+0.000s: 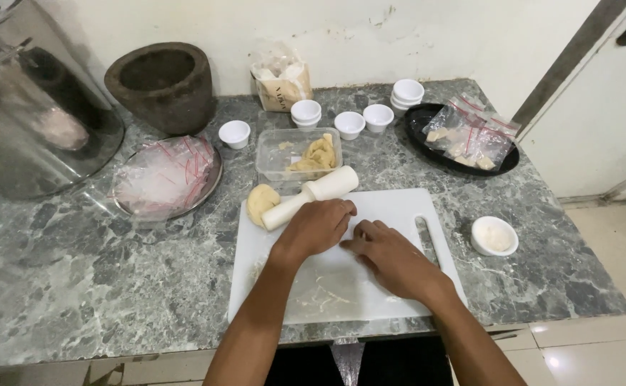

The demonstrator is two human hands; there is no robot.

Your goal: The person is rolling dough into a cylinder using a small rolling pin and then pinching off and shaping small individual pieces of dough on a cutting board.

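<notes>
Both hands down on the white cutting board (398, 207), which lies on a grey marbled table (77, 286). Left hand (316, 227) palm-down, fingers curled together, knuckles uppermost; right hand (391, 257) palm-down beside it, fingers stretched flat toward the left hand, fingertips almost meeting it. Whatever sits under the palms is hidden; cannot tell whether either hand grips anything.

White rolling pin (311, 196) lies slantwise at the board's upper left corner, lower end just beside the left hand. Ball of pale dough (261, 201) rests against the pin, on the board's left edge. Scraps of dough (323, 294) stuck to the board near its front.

Behind the board: clear plastic tub (273, 154) with more dough pieces inside. Row of small white cups (349, 123) along the back. Dark stone mortar (161, 82) far left rear; metal plate (213, 187) heaped with clear zip bags in front of it. Black oval tray (420, 136) at right rear carrying filled bags. Small white bowl (494, 236) right of the board, apart from it.
</notes>
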